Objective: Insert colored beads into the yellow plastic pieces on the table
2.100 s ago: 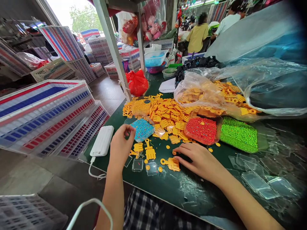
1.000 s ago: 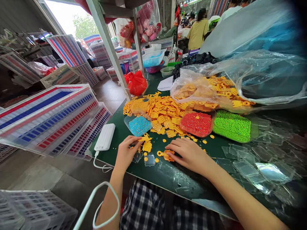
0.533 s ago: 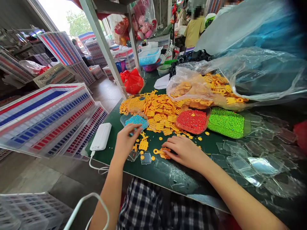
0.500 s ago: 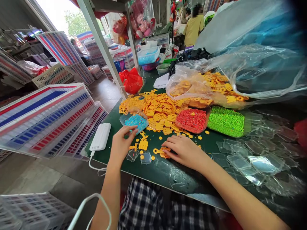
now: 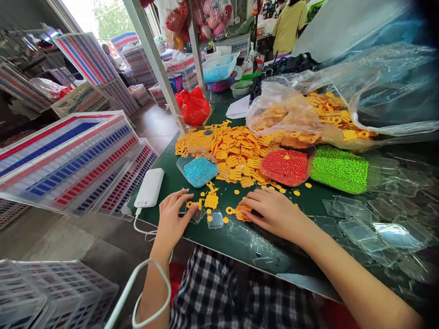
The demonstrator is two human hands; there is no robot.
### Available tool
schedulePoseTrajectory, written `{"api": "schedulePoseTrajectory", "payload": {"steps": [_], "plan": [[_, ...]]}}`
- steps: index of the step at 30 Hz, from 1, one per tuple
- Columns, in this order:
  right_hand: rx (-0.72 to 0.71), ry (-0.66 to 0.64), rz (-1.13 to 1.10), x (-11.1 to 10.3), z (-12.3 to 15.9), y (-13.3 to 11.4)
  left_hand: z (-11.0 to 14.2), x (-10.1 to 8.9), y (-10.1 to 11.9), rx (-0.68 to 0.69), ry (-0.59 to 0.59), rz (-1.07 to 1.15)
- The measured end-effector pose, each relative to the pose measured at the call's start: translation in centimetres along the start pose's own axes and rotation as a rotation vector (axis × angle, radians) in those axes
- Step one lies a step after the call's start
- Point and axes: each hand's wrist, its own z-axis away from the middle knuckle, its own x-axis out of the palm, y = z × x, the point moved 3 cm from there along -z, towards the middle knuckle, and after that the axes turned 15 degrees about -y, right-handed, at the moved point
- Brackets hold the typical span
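My left hand (image 5: 171,214) hovers with fingers spread at the front of the green table (image 5: 254,251), its fingertips beside a small clear plastic case (image 5: 189,212). A second clear case (image 5: 215,220) lies nearby among loose yellow plastic pieces. My right hand (image 5: 274,212) rests with its fingertips on a yellow plastic piece (image 5: 243,213). Behind the hands is a heap of flat yellow parts (image 5: 236,155). Trays of blue beads (image 5: 200,172), red beads (image 5: 284,167) and green beads (image 5: 341,169) sit along it.
A white power bank (image 5: 149,188) with its cable lies at the table's left. Stacked striped plastic trays (image 5: 68,160) stand beyond that edge. Clear cases (image 5: 363,235) are spread on the right. A clear bag of yellow parts (image 5: 284,114) and a red bag (image 5: 192,107) lie farther back.
My left hand has come back from the blue bead tray toward the clear case at the front. My right hand stays on the yellow piece. The whole view has shifted slightly.
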Motion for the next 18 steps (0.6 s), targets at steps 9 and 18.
{"api": "schedulePoseTrajectory", "payload": {"steps": [9,18], "plan": [[-0.021,-0.007,-0.01,0.4,-0.3,-0.3,3.3,1.0,1.6,0.061,-0.006,-0.138],[-0.028,0.0,-0.02,0.6,-0.3,-0.1,5.5,0.4,-1.0,0.137,0.02,-0.032]]}}
